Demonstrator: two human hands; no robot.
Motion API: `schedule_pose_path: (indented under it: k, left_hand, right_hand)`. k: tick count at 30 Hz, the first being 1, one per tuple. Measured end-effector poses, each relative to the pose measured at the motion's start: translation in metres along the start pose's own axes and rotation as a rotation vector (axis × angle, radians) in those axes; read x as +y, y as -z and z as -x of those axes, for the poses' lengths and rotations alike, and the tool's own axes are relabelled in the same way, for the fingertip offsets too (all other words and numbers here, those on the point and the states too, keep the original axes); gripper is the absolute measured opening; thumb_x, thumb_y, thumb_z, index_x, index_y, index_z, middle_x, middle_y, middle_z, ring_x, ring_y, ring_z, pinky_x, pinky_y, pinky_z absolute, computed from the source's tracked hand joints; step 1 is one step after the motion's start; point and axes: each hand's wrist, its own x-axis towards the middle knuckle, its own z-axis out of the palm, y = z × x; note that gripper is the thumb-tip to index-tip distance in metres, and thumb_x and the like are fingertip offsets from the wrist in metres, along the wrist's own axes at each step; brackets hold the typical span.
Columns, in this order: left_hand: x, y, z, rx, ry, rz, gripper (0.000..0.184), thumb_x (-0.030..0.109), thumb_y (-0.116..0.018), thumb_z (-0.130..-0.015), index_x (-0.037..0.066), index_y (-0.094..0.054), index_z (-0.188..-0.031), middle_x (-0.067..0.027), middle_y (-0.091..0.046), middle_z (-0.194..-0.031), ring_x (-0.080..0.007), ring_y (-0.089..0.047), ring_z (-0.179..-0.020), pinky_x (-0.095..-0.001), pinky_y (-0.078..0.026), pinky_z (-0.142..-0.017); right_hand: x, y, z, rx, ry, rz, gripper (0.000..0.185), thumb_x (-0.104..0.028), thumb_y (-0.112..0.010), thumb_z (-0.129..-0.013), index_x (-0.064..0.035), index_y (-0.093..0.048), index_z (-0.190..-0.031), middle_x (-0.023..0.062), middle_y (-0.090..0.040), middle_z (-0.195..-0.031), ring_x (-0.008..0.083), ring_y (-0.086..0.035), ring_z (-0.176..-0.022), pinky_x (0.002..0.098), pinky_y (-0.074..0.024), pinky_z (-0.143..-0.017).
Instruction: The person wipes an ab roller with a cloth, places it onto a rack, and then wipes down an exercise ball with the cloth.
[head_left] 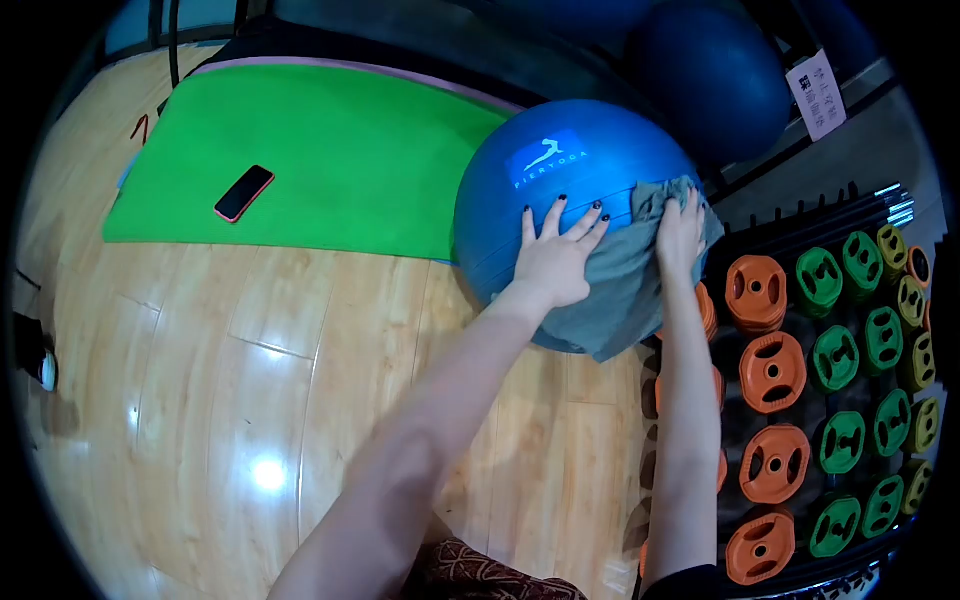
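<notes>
A large blue exercise ball (590, 150) with a white logo rests at the edge of the green mat. My left hand (556, 262) lies on its upper side with the fingers spread, its lower edge close to the cloth. On the ball's right side, my right hand (680, 232) has its fingers curled over a grey-green cloth (625, 280). That cloth is bunched at the right hand and drapes down over the near side of the ball. The fingertips of my right hand are partly hidden in its folds.
A phone (244, 194) lies on the green mat (330, 150). Orange weight plates (772, 372) and green ones (836, 358) stand racked at right, beside barbells (830, 218). Another blue ball (710, 85) sits behind, near a paper sign (816, 95). Someone's shoe (48, 370) shows at far left.
</notes>
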Motion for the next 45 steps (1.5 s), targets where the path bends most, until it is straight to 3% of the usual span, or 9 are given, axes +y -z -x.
schedule_pose_path:
  k: [4, 7, 14, 22, 29, 37, 39, 43, 45]
  left_hand:
    - [0.001, -0.011, -0.006, 0.051, -0.038, 0.033, 0.075, 0.011, -0.054, -0.062, 0.019, -0.038, -0.135, 0.0021, -0.026, -0.145, -0.0321, -0.014, -0.135, -0.0583, -0.005, -0.107]
    - [-0.003, -0.009, -0.008, -0.017, -0.030, -0.005, 0.069, 0.012, -0.054, -0.063, 0.015, -0.043, -0.131, -0.0018, -0.030, -0.144, -0.0324, -0.014, -0.135, -0.0574, -0.006, -0.107]
    - [-0.017, -0.018, 0.059, 0.098, -0.033, 0.071, 0.075, 0.018, -0.060, -0.064, 0.012, -0.035, -0.135, -0.0084, -0.031, -0.142, -0.0347, -0.020, -0.132, -0.0616, -0.010, -0.103]
    - [-0.059, -0.029, 0.145, 0.021, 0.307, 0.191, 0.078, 0.017, -0.057, -0.065, 0.014, -0.029, -0.138, -0.0108, -0.030, -0.142, -0.0376, -0.017, -0.132, -0.0644, -0.005, -0.102]
    - [-0.089, 0.005, 0.144, 0.265, 0.429, 0.290, 0.067, 0.016, -0.058, -0.069, 0.012, -0.038, -0.133, -0.0104, -0.046, -0.130, -0.0329, -0.029, -0.127, -0.0556, -0.013, -0.105]
    - [-0.101, 0.056, 0.144, 0.564, 0.385, 0.366, 0.059, 0.011, -0.056, -0.070, 0.005, -0.044, -0.127, -0.0121, -0.054, -0.119, -0.0304, -0.039, -0.119, -0.0430, -0.024, -0.103]
    - [-0.101, 0.072, 0.152, 0.623, 0.366, 0.351, 0.058, 0.009, -0.055, -0.071, 0.003, -0.044, -0.127, -0.0122, -0.054, -0.119, -0.0298, -0.041, -0.117, -0.0391, -0.027, -0.102]
    - [-0.095, 0.099, 0.159, 0.614, 0.359, 0.313, 0.057, 0.008, -0.054, -0.072, 0.003, -0.044, -0.127, -0.0120, -0.054, -0.119, -0.0294, -0.042, -0.116, -0.0385, -0.030, -0.101]
    - [-0.086, 0.102, 0.156, 0.631, 0.354, 0.346, 0.056, 0.007, -0.053, -0.072, 0.003, -0.043, -0.127, -0.0119, -0.054, -0.120, -0.0288, -0.042, -0.117, -0.0381, -0.031, -0.101]
  right_hand:
    - [0.009, -0.008, -0.018, -0.014, 0.102, 0.095, 0.059, -0.035, -0.035, -0.084, -0.0117, -0.032, -0.138, 0.0056, -0.027, -0.145, 0.0280, -0.019, -0.135, 0.0573, -0.0095, -0.105]
    - [-0.002, -0.025, -0.001, -0.013, 0.621, 0.404, 0.057, -0.034, -0.041, -0.079, -0.0162, -0.041, -0.133, 0.0021, -0.037, -0.140, 0.0263, -0.028, -0.132, 0.0581, -0.0143, -0.104]
    - [-0.011, -0.034, -0.007, 0.000, 0.697, 0.440, 0.057, -0.032, -0.041, -0.078, -0.0168, -0.042, -0.133, 0.0017, -0.037, -0.140, 0.0261, -0.028, -0.132, 0.0586, -0.0144, -0.104]
    - [-0.041, -0.052, 0.016, 0.080, 0.727, 0.494, 0.050, -0.024, -0.043, -0.078, -0.0165, -0.048, -0.127, 0.0007, -0.041, -0.137, 0.0247, -0.031, -0.130, 0.0613, -0.0160, -0.103]
    - [-0.064, -0.048, 0.042, -0.020, 0.947, 0.466, 0.051, -0.034, -0.046, -0.076, -0.0174, -0.052, -0.124, -0.0012, -0.044, -0.135, 0.0235, -0.031, -0.130, 0.0597, -0.0127, -0.104]
    - [-0.068, -0.036, 0.096, -0.201, 1.217, 0.470, 0.045, -0.031, -0.053, -0.077, -0.0167, -0.055, -0.119, -0.0017, -0.046, -0.132, 0.0200, -0.035, -0.127, 0.0569, -0.0180, -0.104]
    - [-0.071, -0.030, 0.090, -0.187, 1.186, 0.472, 0.045, -0.031, -0.050, -0.078, -0.0155, -0.054, -0.120, -0.0006, -0.046, -0.132, 0.0198, -0.033, -0.127, 0.0556, -0.0175, -0.104]
    - [-0.045, -0.019, 0.052, 0.074, 0.526, 0.268, 0.050, -0.029, -0.044, -0.079, -0.0134, -0.049, -0.126, 0.0046, -0.044, -0.134, 0.0234, -0.031, -0.129, 0.0568, -0.0160, -0.104]
    - [-0.019, -0.028, 0.050, 0.151, 0.447, 0.229, 0.054, -0.028, -0.044, -0.078, -0.0125, -0.045, -0.129, 0.0058, -0.042, -0.136, 0.0263, -0.030, -0.130, 0.0596, -0.0169, -0.103]
